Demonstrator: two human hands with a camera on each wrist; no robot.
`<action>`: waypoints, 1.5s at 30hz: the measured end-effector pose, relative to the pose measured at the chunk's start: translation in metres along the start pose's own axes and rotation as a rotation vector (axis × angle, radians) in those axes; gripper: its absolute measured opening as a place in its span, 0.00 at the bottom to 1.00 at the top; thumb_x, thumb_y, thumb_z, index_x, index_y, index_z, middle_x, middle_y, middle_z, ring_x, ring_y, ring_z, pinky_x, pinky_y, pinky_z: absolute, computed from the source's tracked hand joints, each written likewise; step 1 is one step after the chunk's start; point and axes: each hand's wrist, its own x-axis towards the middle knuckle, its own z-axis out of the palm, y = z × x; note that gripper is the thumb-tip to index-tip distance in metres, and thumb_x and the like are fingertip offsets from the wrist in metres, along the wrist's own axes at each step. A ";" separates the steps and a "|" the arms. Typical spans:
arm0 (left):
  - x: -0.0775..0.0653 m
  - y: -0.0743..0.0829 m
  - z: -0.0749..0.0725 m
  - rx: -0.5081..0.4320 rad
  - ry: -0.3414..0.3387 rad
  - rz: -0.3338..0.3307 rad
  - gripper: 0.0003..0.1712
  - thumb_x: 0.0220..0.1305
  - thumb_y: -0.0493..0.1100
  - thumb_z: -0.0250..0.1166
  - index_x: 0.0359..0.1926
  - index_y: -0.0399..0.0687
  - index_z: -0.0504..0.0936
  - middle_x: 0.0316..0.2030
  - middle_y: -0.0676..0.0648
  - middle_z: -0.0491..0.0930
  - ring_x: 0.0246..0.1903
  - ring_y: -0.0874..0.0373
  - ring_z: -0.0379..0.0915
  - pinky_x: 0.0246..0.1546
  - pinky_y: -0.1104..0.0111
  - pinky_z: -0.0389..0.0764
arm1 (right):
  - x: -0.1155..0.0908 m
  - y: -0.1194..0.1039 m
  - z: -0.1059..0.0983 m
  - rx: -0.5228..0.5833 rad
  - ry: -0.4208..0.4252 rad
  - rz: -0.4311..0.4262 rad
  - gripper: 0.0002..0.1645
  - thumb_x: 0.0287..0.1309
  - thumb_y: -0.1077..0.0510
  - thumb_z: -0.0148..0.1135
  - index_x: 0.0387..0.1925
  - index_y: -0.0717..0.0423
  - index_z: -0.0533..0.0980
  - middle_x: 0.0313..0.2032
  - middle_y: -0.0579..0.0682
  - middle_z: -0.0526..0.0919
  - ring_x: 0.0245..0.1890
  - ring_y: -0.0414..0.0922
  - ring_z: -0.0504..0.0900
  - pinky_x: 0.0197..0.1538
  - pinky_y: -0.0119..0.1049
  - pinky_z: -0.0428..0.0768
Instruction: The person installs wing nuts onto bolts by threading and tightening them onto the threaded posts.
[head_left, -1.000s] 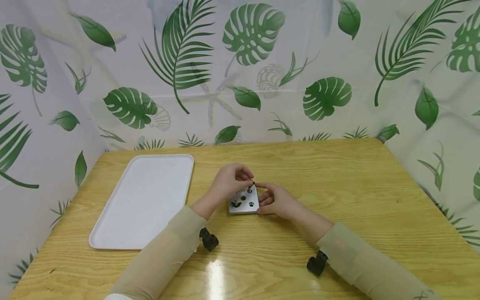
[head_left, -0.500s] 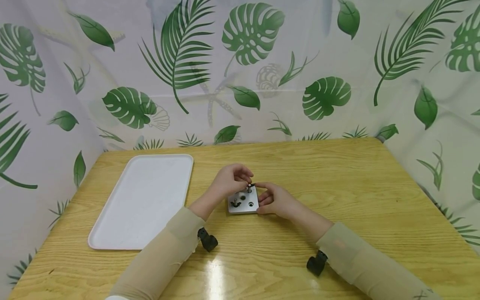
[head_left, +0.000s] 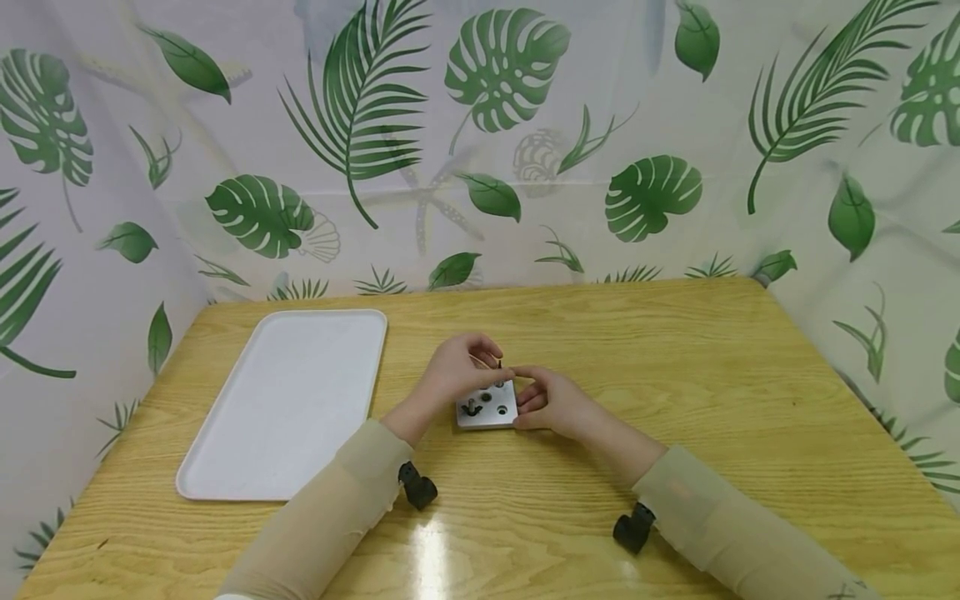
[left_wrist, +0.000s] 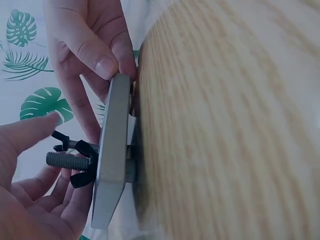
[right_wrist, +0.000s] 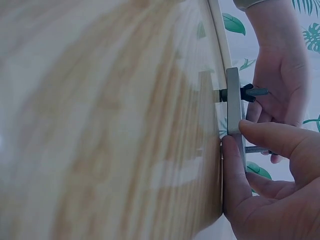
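Observation:
A square metal plate (head_left: 487, 417) with several holes lies near the middle of the table, held slightly above the wood. Two bolts pass up through it, each carrying a black wing nut. My left hand (head_left: 453, 371) works at the far wing nut (left_wrist: 60, 138), high on its thread, between the outstretched thumb and the fingers. The other wing nut (left_wrist: 86, 164) sits low on the near-left bolt (left_wrist: 65, 160), against the plate. My right hand (head_left: 558, 402) grips the plate's right edge, thumb on the side and a finger underneath, its index finger reaching toward the far bolt.
A white rectangular tray (head_left: 288, 400) rests on the left of the wooden table (head_left: 675, 358). Leaf-patterned cloth (head_left: 405, 158) hangs behind and along both sides. A small black camera (head_left: 417, 487) is strapped to each sleeve.
My left thumb has slid to the right across the far wing nut, now covering part of it in the head view. The right hand and the plate have stayed in place.

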 end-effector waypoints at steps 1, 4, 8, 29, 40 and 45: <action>0.000 0.000 0.000 0.008 -0.007 0.011 0.15 0.64 0.43 0.77 0.48 0.41 0.87 0.41 0.43 0.87 0.37 0.57 0.83 0.39 0.70 0.84 | 0.000 0.000 0.000 0.003 0.000 0.004 0.49 0.58 0.71 0.74 0.78 0.68 0.61 0.50 0.65 0.84 0.45 0.45 0.87 0.47 0.33 0.86; 0.000 0.000 -0.001 0.014 -0.020 0.027 0.12 0.64 0.39 0.77 0.47 0.41 0.88 0.42 0.43 0.88 0.38 0.56 0.83 0.42 0.69 0.84 | 0.000 -0.001 0.001 0.010 -0.006 0.002 0.49 0.59 0.71 0.73 0.78 0.68 0.61 0.51 0.65 0.84 0.45 0.45 0.87 0.47 0.33 0.86; -0.001 0.000 -0.003 0.010 -0.021 0.023 0.08 0.68 0.38 0.74 0.47 0.42 0.90 0.43 0.43 0.89 0.40 0.57 0.84 0.43 0.68 0.85 | 0.000 -0.002 0.001 0.011 -0.004 0.004 0.50 0.59 0.72 0.73 0.78 0.69 0.60 0.50 0.65 0.84 0.45 0.44 0.87 0.46 0.31 0.85; -0.001 -0.001 0.004 0.167 0.018 0.040 0.14 0.71 0.50 0.73 0.48 0.46 0.87 0.35 0.47 0.84 0.30 0.59 0.77 0.33 0.71 0.76 | 0.000 0.000 0.001 0.024 0.006 0.025 0.49 0.59 0.71 0.73 0.79 0.65 0.62 0.50 0.63 0.83 0.45 0.45 0.86 0.46 0.33 0.85; -0.002 0.002 -0.006 0.022 -0.028 0.027 0.10 0.72 0.37 0.70 0.51 0.40 0.87 0.45 0.41 0.89 0.41 0.54 0.86 0.42 0.68 0.86 | 0.001 0.000 0.001 0.022 -0.004 0.005 0.50 0.60 0.71 0.73 0.79 0.67 0.60 0.51 0.65 0.83 0.46 0.45 0.86 0.47 0.32 0.85; -0.001 0.001 -0.006 -0.005 -0.039 0.026 0.09 0.75 0.36 0.66 0.52 0.39 0.87 0.47 0.40 0.89 0.42 0.53 0.86 0.42 0.68 0.87 | 0.000 -0.001 0.001 0.013 -0.003 0.009 0.50 0.60 0.71 0.73 0.79 0.67 0.60 0.51 0.65 0.83 0.46 0.45 0.86 0.48 0.33 0.85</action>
